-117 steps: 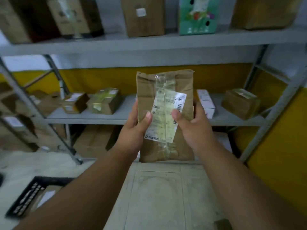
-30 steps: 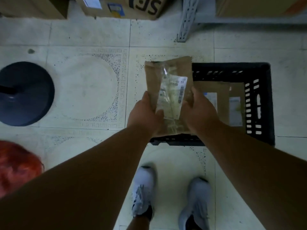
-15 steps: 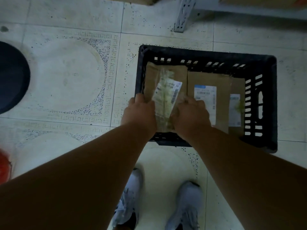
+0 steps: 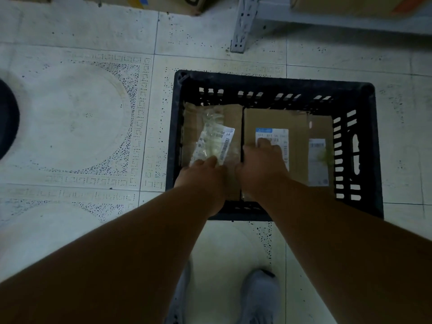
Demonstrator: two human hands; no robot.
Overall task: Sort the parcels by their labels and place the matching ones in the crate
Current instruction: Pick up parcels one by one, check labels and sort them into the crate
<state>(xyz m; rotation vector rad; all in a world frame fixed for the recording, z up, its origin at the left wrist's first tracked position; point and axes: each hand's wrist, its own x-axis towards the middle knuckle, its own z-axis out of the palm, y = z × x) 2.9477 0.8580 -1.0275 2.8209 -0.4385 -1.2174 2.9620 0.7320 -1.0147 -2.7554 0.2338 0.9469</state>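
A black plastic crate [image 4: 364,94] stands on the tiled floor in front of me. The brown paper parcel [image 4: 233,118] with a white label under clear tape lies flat in the crate's left part. My left hand [image 4: 202,177] rests on its near end, fingers on top. A second brown parcel [image 4: 275,118] with a blue-topped label lies beside it, and my right hand [image 4: 261,163] lies on it with a finger stretched onto the label. A third labelled parcel [image 4: 319,160] lies at the right side of the crate.
A grey shelf post [image 4: 242,24] stands on the floor behind the crate, with cardboard boxes [image 4: 177,2] along the top edge. A dark round base [image 4: 7,120] sits at the far left. My grey shoes [image 4: 259,298] are just short of the crate.
I turned from the shelf and brought the parcel down into the crate, where it lies flat on the left. My right hand has left it and moved onto the neighbouring parcel.
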